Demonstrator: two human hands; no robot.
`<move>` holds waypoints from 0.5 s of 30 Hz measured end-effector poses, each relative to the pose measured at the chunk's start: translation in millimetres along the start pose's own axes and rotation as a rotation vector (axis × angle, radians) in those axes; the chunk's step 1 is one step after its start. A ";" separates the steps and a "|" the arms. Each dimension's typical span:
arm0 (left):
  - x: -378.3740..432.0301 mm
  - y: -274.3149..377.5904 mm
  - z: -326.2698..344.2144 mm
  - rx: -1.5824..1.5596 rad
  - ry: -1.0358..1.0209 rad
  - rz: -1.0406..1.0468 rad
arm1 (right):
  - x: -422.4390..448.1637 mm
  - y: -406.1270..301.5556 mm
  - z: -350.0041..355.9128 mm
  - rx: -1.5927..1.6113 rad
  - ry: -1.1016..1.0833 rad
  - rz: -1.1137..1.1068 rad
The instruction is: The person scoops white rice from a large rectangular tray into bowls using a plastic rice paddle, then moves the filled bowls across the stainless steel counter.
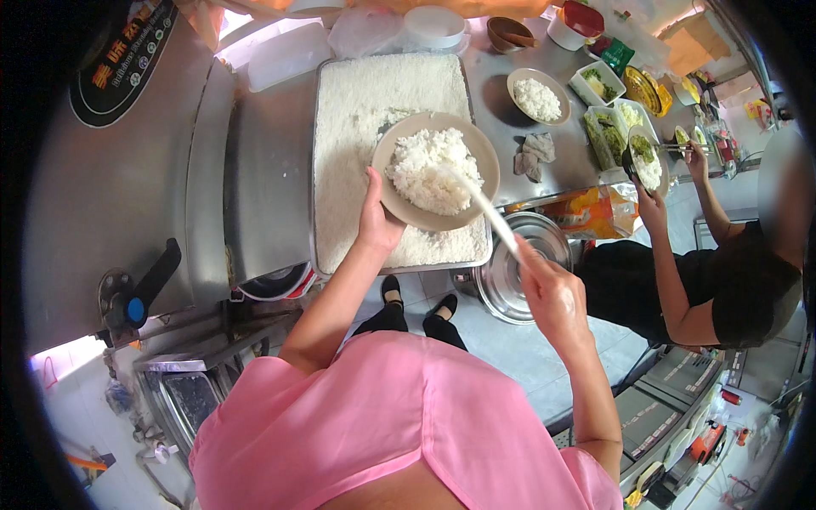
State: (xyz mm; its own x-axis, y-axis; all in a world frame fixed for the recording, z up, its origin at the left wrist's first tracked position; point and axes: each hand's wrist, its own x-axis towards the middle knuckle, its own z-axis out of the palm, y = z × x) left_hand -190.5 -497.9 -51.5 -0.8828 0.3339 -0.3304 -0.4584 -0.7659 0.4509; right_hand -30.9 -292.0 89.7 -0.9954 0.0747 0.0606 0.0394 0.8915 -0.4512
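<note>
My left hand [377, 220] grips the left rim of a beige plate [489, 156], thumb on top, fingers hidden beneath. On the plate is a mound of cooked white rice [424, 175]. In my right hand [553, 293] is the handle of a white rice paddle [494, 217], its far end in the rice. Below the plate lies a large metal tray [313, 210] spread with white rice [347, 159], with a small bare patch near the plate's upper left edge.
A bowl of rice [515, 75] and crumpled cloths [535, 153] lie right on the steel counter [503, 172]. Beyond are tubs of vegetables [602, 137]. A co-worker [695, 280] holds a plate and chopsticks at right. A lidded steel pot [510, 280] stands below the counter. A steel cabinet [146, 172] is left.
</note>
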 end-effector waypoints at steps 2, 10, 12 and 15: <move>1.1 -3.6 -5.6 -0.009 -0.035 0.019 | -12.6 4.9 12.7 0.018 -0.025 0.085; -4.3 -18.2 6.0 0.063 -0.124 -0.022 | 20.9 26.4 4.8 -0.078 0.189 0.057; -6.2 -22.2 9.5 0.081 -0.131 -0.062 | 22.6 38.6 4.7 -0.147 0.192 -0.021; -11.2 -24.6 13.3 0.093 -0.146 -0.097 | 20.9 41.6 -2.2 -0.165 0.200 -0.089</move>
State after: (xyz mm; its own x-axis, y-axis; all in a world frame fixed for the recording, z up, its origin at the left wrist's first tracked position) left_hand -170.7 -475.5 -47.9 -0.8362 0.4851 -0.2558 -0.5440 -0.6740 0.4998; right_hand -49.8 -252.3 74.1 -0.9591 0.0644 0.2755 -0.0179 0.9580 -0.2862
